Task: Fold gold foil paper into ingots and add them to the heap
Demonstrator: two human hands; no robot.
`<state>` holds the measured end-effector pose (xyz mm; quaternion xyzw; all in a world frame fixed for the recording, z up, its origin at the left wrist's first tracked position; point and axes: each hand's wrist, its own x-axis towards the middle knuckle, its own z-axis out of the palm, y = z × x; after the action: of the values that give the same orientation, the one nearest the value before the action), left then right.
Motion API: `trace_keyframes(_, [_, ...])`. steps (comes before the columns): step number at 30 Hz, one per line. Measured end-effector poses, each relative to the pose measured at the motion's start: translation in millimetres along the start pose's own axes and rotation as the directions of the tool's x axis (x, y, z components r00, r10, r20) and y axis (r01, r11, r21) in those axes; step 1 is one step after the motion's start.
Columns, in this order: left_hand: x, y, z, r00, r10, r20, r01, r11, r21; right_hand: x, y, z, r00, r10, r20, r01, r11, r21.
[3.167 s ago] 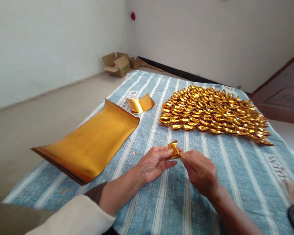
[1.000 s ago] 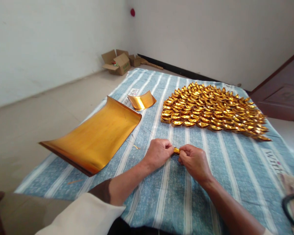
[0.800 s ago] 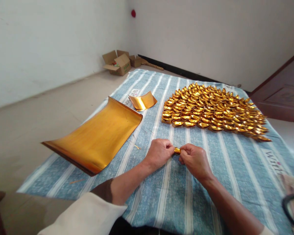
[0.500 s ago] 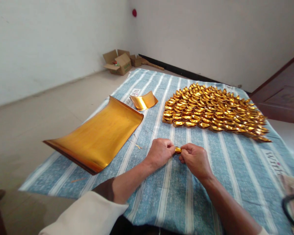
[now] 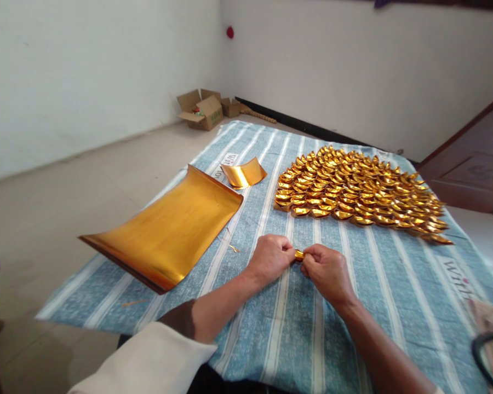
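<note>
A small folded gold foil paper piece is pinched at its two ends, low over the striped cloth. My left hand is closed on its left end, and my right hand grips the right end; the fingers hide most of it. Beyond my hands to the right sit rows of boat-shaped gold paper ingots, packed close together. Left of my hands lies a big curled stack of gold foil sheets. Past that stack rests a smaller curved pile of gold foil paper.
A blue and white striped cloth covers the table. Thin string scraps lie by the foil stack. A black-handled item is at the right edge. Open cardboard boxes stand on the floor at the back.
The view has shifted slightly, so everything sits a little lower in the frame. Both hands keep their hold on the small gold piece, with hardly any movement.
</note>
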<state>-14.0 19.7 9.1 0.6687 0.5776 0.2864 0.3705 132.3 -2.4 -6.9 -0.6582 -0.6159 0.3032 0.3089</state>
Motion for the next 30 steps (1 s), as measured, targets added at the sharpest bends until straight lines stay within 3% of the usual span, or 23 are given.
trace_keyframes(24, [1.7,-2.3,4.3,0.997,-0.069,-0.018,0.068,0.996,-0.056,-1.0,-1.1,-1.1,1.0,0.002,0.013,-0.002,1.0,0.017])
trace_keyframes(30, [4.8,-6.2,0.8,0.989,-0.12,0.086,0.134,0.974,-0.183,2.9,0.5,-3.1,0.979,0.171,0.114,-0.197,0.939,0.282])
